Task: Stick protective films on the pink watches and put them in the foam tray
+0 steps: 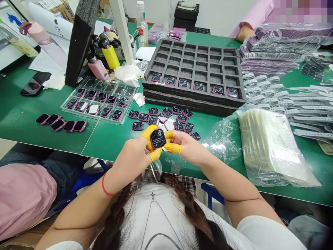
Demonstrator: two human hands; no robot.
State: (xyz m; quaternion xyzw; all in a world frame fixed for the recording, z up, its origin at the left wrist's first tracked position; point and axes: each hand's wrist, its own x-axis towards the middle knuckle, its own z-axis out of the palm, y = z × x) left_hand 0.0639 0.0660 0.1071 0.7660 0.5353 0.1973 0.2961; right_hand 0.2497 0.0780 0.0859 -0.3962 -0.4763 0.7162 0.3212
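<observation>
Over the table's near edge, my left hand grips a square smartwatch case with a purple rim and a black, printed screen film. Yellow finger cots cover its fingertips. From the other side, my right hand pinches the right edge of the same watch case, also in yellow finger cots. Just beyond my hands lie several loose watch cases on the green table, some with a white face up. A clear plastic tray at left holds more cases. Stacked black foam trays stand behind, with cases along the front row.
Five-like rows aside, several dark-screened watch cases lie at far left. A bagged stack of pale sleeves and white watch straps fill the right. Bottles and a phone stand or lie left. Other people sit nearby.
</observation>
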